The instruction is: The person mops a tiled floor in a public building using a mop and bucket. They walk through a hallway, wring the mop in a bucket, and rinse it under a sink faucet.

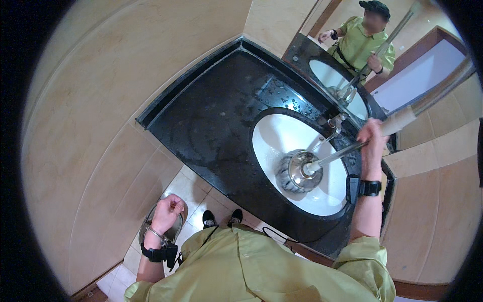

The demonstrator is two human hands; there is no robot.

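My right hand (373, 134) grips the long metal handle of a spin mop (306, 170). The mop's round metal head, with grey strands around it, rests in the white oval sink basin (269, 141). Water runs from the chrome faucet (337, 122) beside the mop head. My left hand (168, 211) hangs at the lower left with its fingers curled and nothing visible in them, above a round bin (178, 229) on the floor.
A black stone countertop (203, 113), wet in places, surrounds the basin. Its raised edge meets the tan wall (102, 94). Behind the faucet a mirror (415, 68) reflects a person holding the handle. A thin black cable (277, 237) lies near the counter's front edge.
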